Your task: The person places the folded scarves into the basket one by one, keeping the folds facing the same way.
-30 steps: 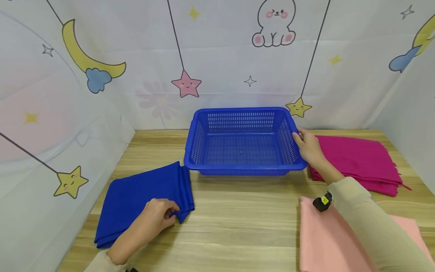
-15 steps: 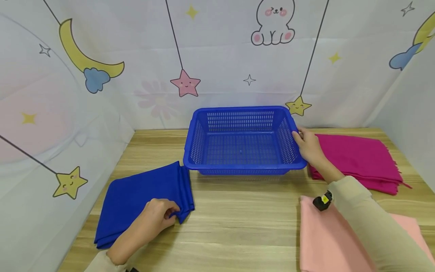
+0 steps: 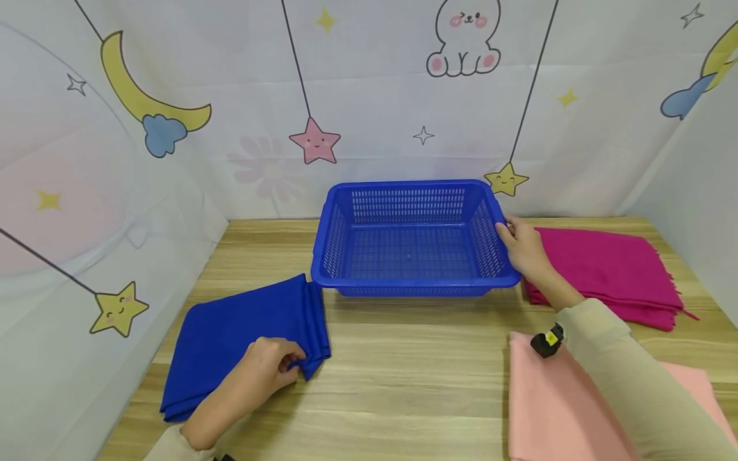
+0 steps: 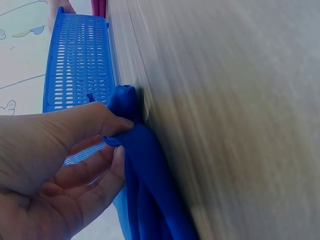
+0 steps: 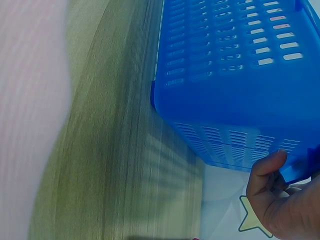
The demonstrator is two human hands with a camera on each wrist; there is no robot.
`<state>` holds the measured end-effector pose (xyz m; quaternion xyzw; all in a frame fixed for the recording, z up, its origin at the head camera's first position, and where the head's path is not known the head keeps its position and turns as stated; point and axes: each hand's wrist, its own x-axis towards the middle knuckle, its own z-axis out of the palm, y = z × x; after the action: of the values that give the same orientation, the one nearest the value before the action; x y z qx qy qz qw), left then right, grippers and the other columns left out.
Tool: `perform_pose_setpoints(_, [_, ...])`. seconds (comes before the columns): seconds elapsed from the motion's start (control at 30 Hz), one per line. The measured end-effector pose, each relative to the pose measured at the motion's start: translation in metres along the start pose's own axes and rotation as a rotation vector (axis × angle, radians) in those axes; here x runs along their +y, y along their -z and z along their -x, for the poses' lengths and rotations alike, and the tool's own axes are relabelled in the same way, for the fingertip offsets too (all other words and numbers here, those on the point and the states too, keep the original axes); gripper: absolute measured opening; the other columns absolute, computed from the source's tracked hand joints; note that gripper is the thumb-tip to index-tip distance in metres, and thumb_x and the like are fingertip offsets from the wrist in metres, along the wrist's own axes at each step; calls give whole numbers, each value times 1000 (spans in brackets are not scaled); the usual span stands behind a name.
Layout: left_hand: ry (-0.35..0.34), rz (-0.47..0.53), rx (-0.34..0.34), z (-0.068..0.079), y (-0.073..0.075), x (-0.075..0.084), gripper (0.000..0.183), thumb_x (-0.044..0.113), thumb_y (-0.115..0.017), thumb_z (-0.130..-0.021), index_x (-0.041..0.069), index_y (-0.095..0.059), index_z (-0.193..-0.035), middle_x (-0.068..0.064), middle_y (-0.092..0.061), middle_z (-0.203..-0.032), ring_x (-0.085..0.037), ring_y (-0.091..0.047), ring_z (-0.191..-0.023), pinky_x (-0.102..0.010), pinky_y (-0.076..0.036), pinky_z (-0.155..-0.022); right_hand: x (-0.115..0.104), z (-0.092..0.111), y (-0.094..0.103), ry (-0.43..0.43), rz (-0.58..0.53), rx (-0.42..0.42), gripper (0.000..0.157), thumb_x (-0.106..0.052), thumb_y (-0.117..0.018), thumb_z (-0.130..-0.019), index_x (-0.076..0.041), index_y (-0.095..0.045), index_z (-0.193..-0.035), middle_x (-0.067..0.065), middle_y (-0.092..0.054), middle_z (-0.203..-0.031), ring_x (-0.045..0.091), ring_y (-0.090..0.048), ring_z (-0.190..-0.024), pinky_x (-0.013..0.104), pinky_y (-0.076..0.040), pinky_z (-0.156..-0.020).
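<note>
A blue plastic basket [image 3: 403,283] with slotted walls stands at the back middle, with nothing inside. My right hand [image 3: 523,251] grips its right rim; in the right wrist view the thumb [image 5: 270,162] lies on the basket's end wall. At the left lies a folded blue cloth [image 3: 242,320]. My left hand [image 3: 266,365] pinches the near right corner of that cloth between thumb and fingers, as the left wrist view shows on the blue fabric [image 4: 145,155]. The cloth's inner folds are partly hidden.
A folded magenta cloth [image 3: 611,272] with a fringed edge lies right of the basket. Nearer, a pink cloth [image 3: 553,403] lies partly under my right sleeve [image 3: 640,378]. All rest on a wooden table [image 3: 403,371], with a printed curtain [image 3: 375,83] behind it.
</note>
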<state>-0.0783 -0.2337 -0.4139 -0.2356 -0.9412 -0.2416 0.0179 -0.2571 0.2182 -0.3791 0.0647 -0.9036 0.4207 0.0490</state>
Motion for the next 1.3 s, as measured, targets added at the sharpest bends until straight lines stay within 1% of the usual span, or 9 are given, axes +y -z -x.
perform_pose_setpoints(0.17, [-1, 1, -2, 1, -1, 0, 24, -11, -75, -70, 9, -74, -83, 6, -62, -73, -1, -50, -62, -21, -46, -54, 1, 0, 0, 4, -4, -1, 51, -23, -36, -110, 17, -41, -141, 35, -64, -113, 42, -67, -94, 46, -58, -78])
perform_pose_setpoints(0.5, [-19, 23, -15, 2, -1, 3, 24, -12, -74, -69, 8, -74, -83, 5, -65, -77, -1, -53, -63, -20, -47, -54, 1, -1, 0, 10, -3, -7, 51, -24, -36, -110, 16, -40, -142, 35, -64, -111, 43, -67, -92, 46, -59, -76])
perform_pose_setpoints(0.67, [-20, 27, -26, 2, -1, 5, 25, -12, -74, -70, 8, -75, -84, 5, -66, -77, -1, -53, -64, -20, -47, -54, 2, -1, 0, 22, 4, 2, 50, -23, -36, -110, 16, -42, -140, 34, -64, -110, 41, -67, -91, 41, -59, -74])
perform_pose_setpoints(0.9, [-52, 27, -23, 3, -3, 9, 24, -12, -73, -69, 8, -74, -83, 4, -66, -77, 0, -53, -63, -20, -47, -54, 2, -1, 0, 17, 9, 0, 50, -23, -36, -110, 17, -41, -140, 35, -64, -112, 43, -67, -91, 46, -58, -77])
perform_pose_setpoints(1.17, [-69, 45, -33, 4, -6, 13, 23, -11, -74, -69, 8, -74, -83, 4, -66, -76, 0, -53, -63, -20, -47, -54, 0, -1, 1, 17, 14, -6, 52, -24, -36, -110, 17, -40, -141, 35, -64, -110, 43, -67, -90, 45, -59, -74])
perform_pose_setpoints(1.3, [-61, 59, -51, 6, -8, 15, 23, -11, -74, -70, 8, -74, -83, 5, -65, -77, 0, -52, -63, -20, -47, -54, 0, -1, 1, 22, 12, -7, 51, -23, -36, -110, 18, -40, -140, 36, -64, -110, 43, -67, -89, 41, -59, -71])
